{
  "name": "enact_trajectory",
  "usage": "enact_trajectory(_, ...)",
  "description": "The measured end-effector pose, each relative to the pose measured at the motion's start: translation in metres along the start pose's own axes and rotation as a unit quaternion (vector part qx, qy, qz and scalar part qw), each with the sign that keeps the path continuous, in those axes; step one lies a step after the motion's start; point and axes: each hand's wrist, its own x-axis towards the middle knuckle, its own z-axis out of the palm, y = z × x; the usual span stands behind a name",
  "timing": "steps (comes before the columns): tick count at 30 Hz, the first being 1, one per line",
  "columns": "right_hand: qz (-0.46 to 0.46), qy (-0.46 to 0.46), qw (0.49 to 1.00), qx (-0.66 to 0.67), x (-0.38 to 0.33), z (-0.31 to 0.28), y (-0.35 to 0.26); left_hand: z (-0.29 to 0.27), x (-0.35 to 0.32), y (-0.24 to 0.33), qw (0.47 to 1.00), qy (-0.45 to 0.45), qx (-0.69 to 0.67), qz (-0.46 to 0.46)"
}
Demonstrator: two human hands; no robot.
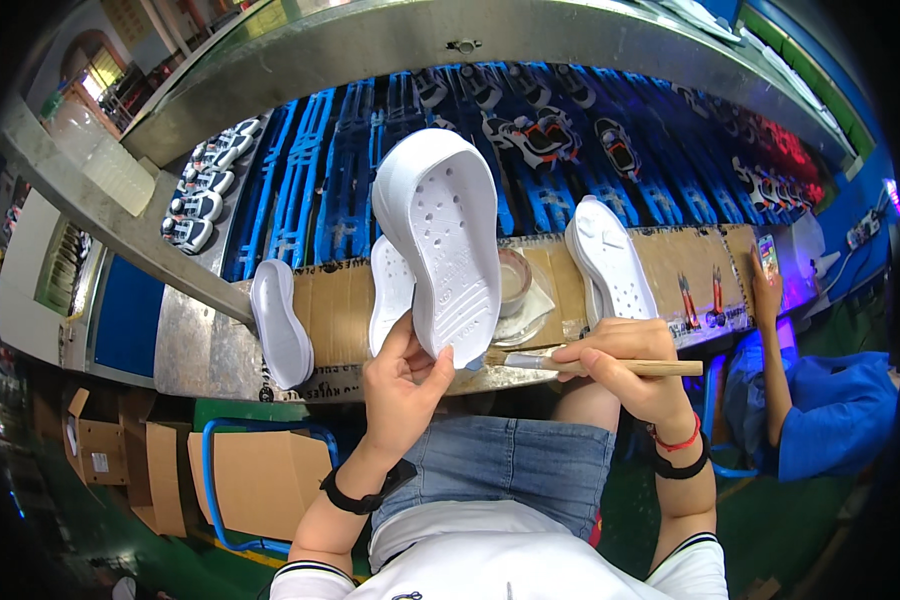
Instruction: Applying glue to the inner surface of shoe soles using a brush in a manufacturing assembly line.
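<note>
White sole [457,250] is pinched at frame centre by the left hand [405,378]; brush [535,362] is gripped by the closed right hand [638,375]; edge-brushing seems in hand, steady contact called for

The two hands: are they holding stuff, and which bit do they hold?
The left hand holds a white shoe sole by its lower end, nearest the person. The right hand holds a brush by its wooden handle.
</note>
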Motion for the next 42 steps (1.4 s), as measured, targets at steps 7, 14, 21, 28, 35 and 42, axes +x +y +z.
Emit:
enact_trajectory(7,0.023,0.044,0.998,0.031,-0.019,-0.019,-0.010,0.009,0.006,0.019,0.998,-0.034,-0.031,-0.040)
enact_trajectory(14,0.089,0.410,0.890,0.180,-0.082,-0.050,-0.003,0.071,0.108,0.127,0.972,-0.147,-0.181,-0.041)
enact_trajectory(21,0.086,0.403,0.884,0.219,-0.081,-0.042,-0.008,0.125,0.340,0.217,0.886,-0.102,-0.452,0.020)
enact_trajectory(28,0.129,0.342,0.896,0.252,-0.086,-0.026,0.011,0.064,0.195,0.131,0.972,-0.092,-0.149,0.158)
enact_trajectory(35,0.166,0.278,0.910,0.258,-0.077,0.001,0.021,-0.180,0.056,-0.031,0.881,0.227,0.410,0.064)
enact_trajectory(42,0.180,0.242,0.915,0.268,-0.070,0.022,0.030,-0.256,-0.004,-0.123,0.824,0.182,0.533,-0.061)
